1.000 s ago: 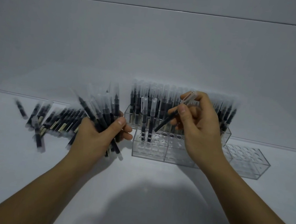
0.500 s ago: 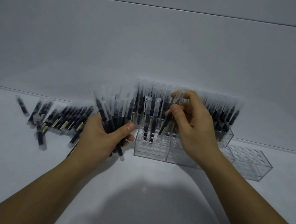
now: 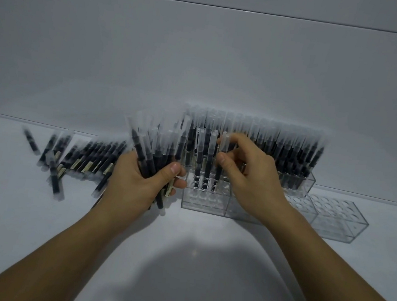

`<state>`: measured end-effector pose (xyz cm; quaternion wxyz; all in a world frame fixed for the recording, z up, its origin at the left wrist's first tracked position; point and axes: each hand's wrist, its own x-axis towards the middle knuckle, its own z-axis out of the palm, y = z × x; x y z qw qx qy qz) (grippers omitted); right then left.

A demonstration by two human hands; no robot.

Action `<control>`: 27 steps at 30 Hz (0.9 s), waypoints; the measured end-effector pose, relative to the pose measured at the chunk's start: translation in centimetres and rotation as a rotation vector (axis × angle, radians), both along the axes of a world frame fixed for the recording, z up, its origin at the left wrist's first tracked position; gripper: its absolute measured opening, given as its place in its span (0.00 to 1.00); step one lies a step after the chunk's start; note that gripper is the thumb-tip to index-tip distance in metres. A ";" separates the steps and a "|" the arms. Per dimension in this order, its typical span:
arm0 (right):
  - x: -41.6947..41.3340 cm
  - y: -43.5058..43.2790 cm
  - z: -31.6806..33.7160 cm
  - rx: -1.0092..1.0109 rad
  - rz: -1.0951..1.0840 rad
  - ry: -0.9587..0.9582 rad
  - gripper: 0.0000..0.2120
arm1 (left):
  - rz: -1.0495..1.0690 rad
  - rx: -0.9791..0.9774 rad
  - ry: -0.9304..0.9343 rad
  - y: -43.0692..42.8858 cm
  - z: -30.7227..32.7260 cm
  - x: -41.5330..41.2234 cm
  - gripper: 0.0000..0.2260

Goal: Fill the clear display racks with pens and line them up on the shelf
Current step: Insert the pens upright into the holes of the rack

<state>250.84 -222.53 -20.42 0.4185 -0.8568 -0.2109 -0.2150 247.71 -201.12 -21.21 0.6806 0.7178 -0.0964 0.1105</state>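
While both forearms stretch out over the white table (image 3: 180,266), the step in hand looks to be seating one more pen in the front rack. The left hand (image 3: 137,185) has fingers and thumb wrapped round a thick bundle of pens (image 3: 154,145), caps up, just left of that rack. The right hand (image 3: 253,178) pinches a single pen (image 3: 224,142) between thumb and fingertips. It is near upright, with its lower end at or in a hole of the front rack (image 3: 205,201); how deep it sits I cannot tell. Two pens (image 3: 199,155) stand in the holes just beside it.

To do this well, I would hold the pen plumb over its hole and let it slide down rather than push it. I would let go only once it bottoms out, taking care not to knock the neighbours. Filling along the row in order would spare reaching over standing caps.

Another rack (image 3: 337,219) sits to the right with bare holes, and loose pens (image 3: 89,156) lie on the table to the left. Behind, a full rack (image 3: 298,185) stands nearer the wall (image 3: 201,65).
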 end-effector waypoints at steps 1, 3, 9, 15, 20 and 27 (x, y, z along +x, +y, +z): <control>-0.1 0.0 0.0 -0.002 -0.001 0.004 0.06 | 0.001 -0.002 -0.001 0.0 0.0 0.0 0.05; -0.2 0.0 0.1 -0.001 -0.009 0.021 0.04 | 0.000 -0.004 -0.001 0.0 0.0 0.0 0.05; -0.5 0.0 0.3 0.009 -0.018 0.053 0.02 | -0.013 -0.012 -0.002 -0.2 0.1 -0.2 0.07; -1.3 -0.2 0.3 0.075 -0.092 -0.067 0.11 | -0.055 -0.009 -0.013 -0.3 0.1 -0.4 0.09; -2.3 0.0 1.5 0.326 -0.038 -0.145 0.01 | -0.116 -0.024 -0.027 -0.4 0.1 -0.7 0.06; -3.3 1.2 1.9 0.405 0.134 0.048 0.09 | -0.168 0.010 -0.054 -0.9 0.3 -1.1 0.05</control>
